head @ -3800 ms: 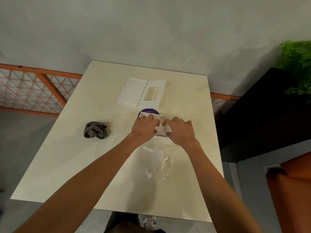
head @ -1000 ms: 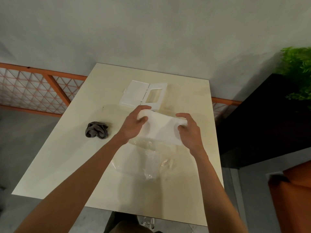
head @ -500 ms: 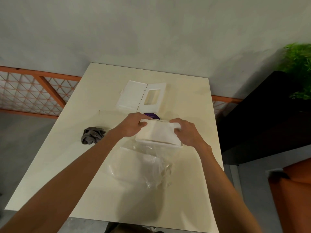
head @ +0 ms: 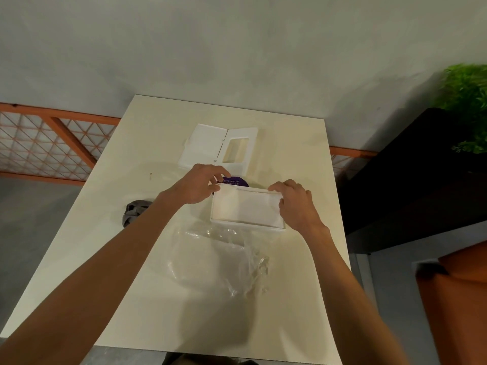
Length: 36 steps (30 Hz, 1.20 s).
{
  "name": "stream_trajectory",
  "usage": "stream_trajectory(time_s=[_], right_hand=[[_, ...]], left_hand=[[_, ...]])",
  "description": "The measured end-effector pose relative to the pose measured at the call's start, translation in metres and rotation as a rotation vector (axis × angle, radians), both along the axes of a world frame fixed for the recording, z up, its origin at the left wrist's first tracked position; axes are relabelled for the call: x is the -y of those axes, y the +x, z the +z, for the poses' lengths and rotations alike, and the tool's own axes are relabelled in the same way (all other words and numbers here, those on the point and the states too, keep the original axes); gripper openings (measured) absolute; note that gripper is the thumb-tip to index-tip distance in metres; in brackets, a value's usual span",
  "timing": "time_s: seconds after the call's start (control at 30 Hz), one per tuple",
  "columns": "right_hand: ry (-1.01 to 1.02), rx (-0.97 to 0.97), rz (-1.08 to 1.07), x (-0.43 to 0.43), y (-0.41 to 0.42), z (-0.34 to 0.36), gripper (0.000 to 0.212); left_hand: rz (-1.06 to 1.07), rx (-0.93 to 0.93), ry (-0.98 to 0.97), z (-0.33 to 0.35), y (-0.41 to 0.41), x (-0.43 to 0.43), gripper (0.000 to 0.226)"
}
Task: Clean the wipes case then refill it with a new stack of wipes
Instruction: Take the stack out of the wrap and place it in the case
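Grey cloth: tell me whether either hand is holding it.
No, the grey cloth lies untouched on the table, while the left hand and right hand both pinch the wipes stack.

The purple label (head: 235, 181) lay largely hidden behind the left hand (head: 200, 184) and the case (head: 247, 224); its print was too small to read in full. The left forearm (head: 137, 241) covered part of the grey cloth (head: 133, 210). The fingers of the right hand (head: 295, 204) concealed the far right corner of the stack of wipes (head: 246, 206). The plant (head: 466, 101) was blurred and cut off at the right edge.
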State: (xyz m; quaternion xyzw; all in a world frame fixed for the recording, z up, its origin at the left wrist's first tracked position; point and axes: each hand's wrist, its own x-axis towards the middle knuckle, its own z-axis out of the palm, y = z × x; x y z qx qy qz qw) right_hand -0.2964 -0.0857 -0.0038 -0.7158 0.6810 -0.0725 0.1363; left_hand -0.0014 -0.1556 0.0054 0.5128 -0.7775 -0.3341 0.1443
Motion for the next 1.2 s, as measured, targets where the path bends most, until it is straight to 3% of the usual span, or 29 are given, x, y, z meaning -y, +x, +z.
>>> stream_trajectory(time_s=[0.07,0.17,0.23,0.37,0.5,0.67,0.77,0.87,0.97,1.07,1.2], right_hand=[[-0.074,-0.058,0.003,0.0,-0.001,0.001,0.05],[-0.007,-0.16,0.043,-0.001,-0.001,0.001,0.038],[0.05,-0.235,0.072,-0.003,-0.001,-0.001,0.04],[-0.031,-0.364,0.016,-0.007,0.0,-0.004,0.049],[-0.114,-0.326,0.023,-0.011,0.018,-0.004,0.046],[-0.062,-0.329,0.063,-0.019,0.022,-0.009,0.036],[-0.083,-0.353,0.039,-0.019,0.015,-0.008,0.043],[-0.094,-0.274,0.063,-0.018,0.021,-0.003,0.037],[-0.054,-0.212,0.119,-0.018,0.038,0.0,0.038],[0.061,-0.258,0.14,-0.016,0.044,-0.001,0.034],[0.141,-0.356,0.115,-0.013,0.029,0.007,0.026]], left_hand=[[0.003,0.034,-0.046,0.001,0.006,0.001,0.038],[-0.006,0.049,-0.028,-0.003,0.012,-0.002,0.037],[-0.022,0.091,-0.027,-0.006,0.01,-0.008,0.038],[0.009,0.161,-0.072,-0.006,0.001,-0.015,0.038],[0.015,0.264,-0.089,-0.005,-0.011,-0.02,0.039],[0.022,0.355,-0.095,-0.015,-0.027,-0.027,0.042],[0.042,0.339,-0.167,-0.01,-0.021,-0.026,0.032],[0.051,0.304,-0.201,-0.003,-0.016,-0.026,0.021],[-0.051,0.459,-0.164,0.0,-0.022,-0.031,0.028],[-0.054,0.602,-0.098,-0.003,-0.031,-0.037,0.027],[-0.05,0.736,-0.167,-0.003,-0.042,-0.039,0.031]])
